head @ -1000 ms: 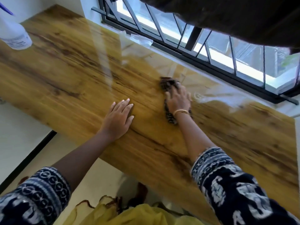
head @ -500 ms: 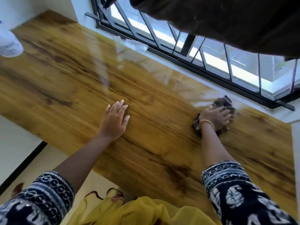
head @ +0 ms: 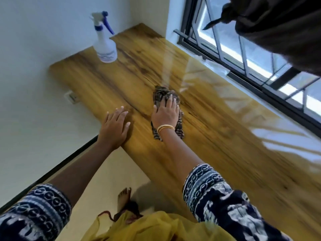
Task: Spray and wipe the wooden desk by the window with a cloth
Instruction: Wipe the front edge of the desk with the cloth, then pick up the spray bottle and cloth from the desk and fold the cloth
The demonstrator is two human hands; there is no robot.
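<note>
My right hand (head: 165, 113) presses a dark striped cloth (head: 165, 97) flat on the glossy wooden desk (head: 217, 136), fingers spread straight over it, no pinching grip. My left hand (head: 114, 126) rests open, palm down, just beside it at the desk's near edge. A white spray bottle with blue trigger (head: 105, 46) stands upright well beyond both hands, by the wall corner.

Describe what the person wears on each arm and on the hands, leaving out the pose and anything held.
Both forearms are bare up to loose sleeves of dark navy cloth printed with white bands of linked rings and larger pale motifs. The right hand has thin gold bangles at its wrist. The left hand shows no rings, bangles or gloves.
</note>
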